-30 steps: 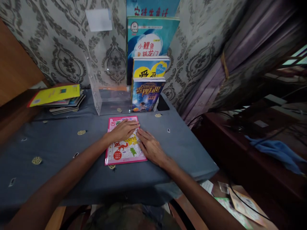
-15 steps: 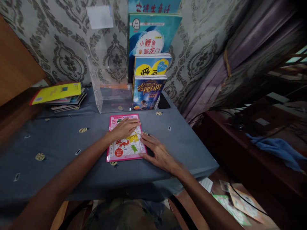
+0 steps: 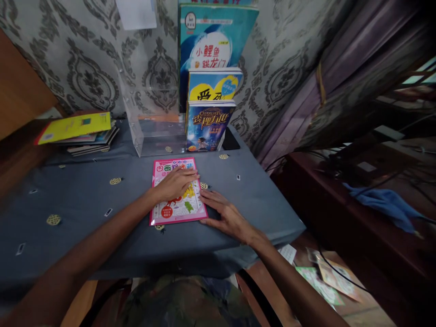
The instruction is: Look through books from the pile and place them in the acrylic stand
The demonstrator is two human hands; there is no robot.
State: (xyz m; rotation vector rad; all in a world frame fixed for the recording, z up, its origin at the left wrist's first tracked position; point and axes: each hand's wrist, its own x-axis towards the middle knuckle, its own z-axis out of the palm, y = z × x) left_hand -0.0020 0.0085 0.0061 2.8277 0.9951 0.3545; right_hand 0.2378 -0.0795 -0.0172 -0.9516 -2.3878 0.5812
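Note:
A pink-bordered book (image 3: 177, 218) with cartoon animals on its cover lies flat on the table, closed. My left hand (image 3: 175, 184) rests on the upper middle of the cover, fingers stretched out to the right and covering part of the title and pictures. Against the book's right edge lies my right hand (image 3: 226, 215), its fingers extended and the thumb at the lower right corner. Neither hand is wrapped round anything.
A clear acrylic stand (image 3: 160, 145) at the back holds several upright books, a blue one (image 3: 207, 127) in front. Beside it lies a dark phone (image 3: 231, 140). A stack with a yellow book (image 3: 76, 128) sits left. Papers (image 3: 337, 277) lie on the floor right of the table (image 3: 272, 213).
My left hand has slid slightly down the cover, so more of the title shows. The view has shifted a little. My right hand stays at the book's right edge.

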